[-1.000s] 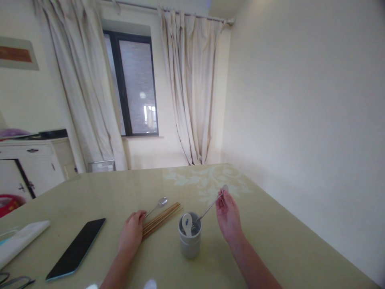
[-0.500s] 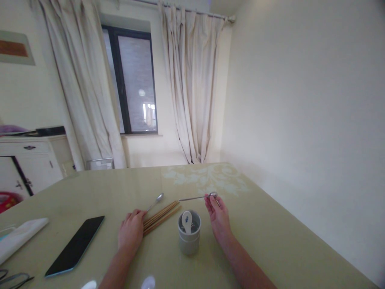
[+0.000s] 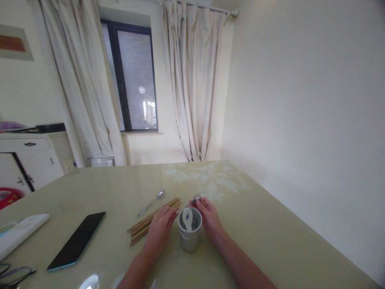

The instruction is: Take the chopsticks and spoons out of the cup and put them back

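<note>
White spoon [image 3: 188,223]: a blue mark [image 3: 187,216], too small to read.
Wall panel [image 3: 13,43], far left: no legible text.

Home room, likely dining area: long curtains [image 3: 197,80], window [image 3: 136,78], white cabinet [image 3: 37,156], flower-patterned table [image 3: 255,249].

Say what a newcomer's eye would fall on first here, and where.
Probably the grey cup on the table, a white spoon in it, between the left hand and right hand. Next, the black device lying left of the sticks and the dark-framed window beyond the table.
</note>
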The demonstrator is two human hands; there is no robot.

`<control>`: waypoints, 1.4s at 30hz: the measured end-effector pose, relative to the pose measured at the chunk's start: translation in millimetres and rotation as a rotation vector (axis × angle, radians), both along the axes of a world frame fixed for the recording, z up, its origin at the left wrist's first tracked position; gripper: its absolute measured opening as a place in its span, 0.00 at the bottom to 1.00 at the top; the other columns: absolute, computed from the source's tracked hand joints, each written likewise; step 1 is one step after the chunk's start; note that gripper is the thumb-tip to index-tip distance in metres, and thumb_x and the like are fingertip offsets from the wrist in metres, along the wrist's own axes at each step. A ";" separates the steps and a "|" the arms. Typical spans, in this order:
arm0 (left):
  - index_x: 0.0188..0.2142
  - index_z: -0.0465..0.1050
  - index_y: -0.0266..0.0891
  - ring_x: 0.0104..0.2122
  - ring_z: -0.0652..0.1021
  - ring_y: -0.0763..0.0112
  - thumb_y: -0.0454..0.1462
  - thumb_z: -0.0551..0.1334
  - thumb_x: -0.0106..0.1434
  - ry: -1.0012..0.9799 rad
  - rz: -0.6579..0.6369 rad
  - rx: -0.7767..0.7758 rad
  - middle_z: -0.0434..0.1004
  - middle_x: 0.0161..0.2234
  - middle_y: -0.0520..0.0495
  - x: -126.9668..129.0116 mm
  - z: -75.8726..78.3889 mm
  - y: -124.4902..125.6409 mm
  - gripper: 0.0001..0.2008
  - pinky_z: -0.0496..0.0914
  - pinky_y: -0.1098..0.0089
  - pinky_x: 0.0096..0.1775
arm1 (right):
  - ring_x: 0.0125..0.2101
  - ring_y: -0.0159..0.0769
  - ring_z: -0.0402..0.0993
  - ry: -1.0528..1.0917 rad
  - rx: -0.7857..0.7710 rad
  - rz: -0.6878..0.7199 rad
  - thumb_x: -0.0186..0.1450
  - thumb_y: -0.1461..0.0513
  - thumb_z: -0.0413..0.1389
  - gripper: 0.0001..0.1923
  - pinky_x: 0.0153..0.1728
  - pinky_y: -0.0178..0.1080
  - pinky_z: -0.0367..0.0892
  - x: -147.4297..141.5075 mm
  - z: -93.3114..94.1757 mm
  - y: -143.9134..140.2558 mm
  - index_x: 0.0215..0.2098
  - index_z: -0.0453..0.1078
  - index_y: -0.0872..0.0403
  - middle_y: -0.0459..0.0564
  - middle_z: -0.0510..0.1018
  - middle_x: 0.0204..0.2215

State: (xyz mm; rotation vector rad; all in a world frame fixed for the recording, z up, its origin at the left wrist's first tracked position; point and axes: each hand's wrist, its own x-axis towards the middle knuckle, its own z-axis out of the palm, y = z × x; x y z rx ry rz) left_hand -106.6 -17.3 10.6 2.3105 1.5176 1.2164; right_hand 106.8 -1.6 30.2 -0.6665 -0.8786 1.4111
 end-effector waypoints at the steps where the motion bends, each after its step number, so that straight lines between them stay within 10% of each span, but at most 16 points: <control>1: 0.47 0.84 0.47 0.47 0.84 0.60 0.44 0.54 0.75 -0.028 -0.013 -0.020 0.87 0.43 0.45 2.8 -1.0 -0.3 0.18 0.78 0.59 0.52 | 0.35 0.43 0.86 -0.012 0.001 0.014 0.52 0.46 0.77 0.25 0.41 0.43 0.78 -1.5 -0.9 -0.7 0.35 0.80 0.54 0.53 0.88 0.34; 8: 0.40 0.82 0.44 0.41 0.83 0.62 0.44 0.55 0.74 -0.169 -0.075 -0.102 0.83 0.39 0.45 3.7 4.4 0.1 0.16 0.79 0.63 0.46 | 0.35 0.45 0.85 -0.036 0.007 0.033 0.54 0.45 0.76 0.25 0.41 0.43 0.77 -3.4 -6.2 1.1 0.38 0.83 0.55 0.54 0.88 0.34; 19: 0.43 0.81 0.42 0.41 0.83 0.64 0.38 0.51 0.77 0.202 0.478 -0.196 0.80 0.47 0.43 -72.1 -1.5 14.7 0.18 0.74 0.67 0.47 | 0.50 0.49 0.80 -0.313 0.204 0.001 0.64 0.42 0.68 0.21 0.52 0.46 0.71 13.8 19.5 -18.6 0.39 0.84 0.50 0.56 0.86 0.47; 42: 0.55 0.82 0.43 0.52 0.79 0.63 0.28 0.49 0.74 0.336 0.436 -0.331 0.81 0.51 0.43 -75.9 -11.5 18.8 0.24 0.71 0.65 0.56 | 0.49 0.47 0.81 -0.627 0.570 -0.001 0.74 0.47 0.61 0.15 0.52 0.47 0.73 16.4 26.1 -27.9 0.44 0.87 0.45 0.55 0.87 0.46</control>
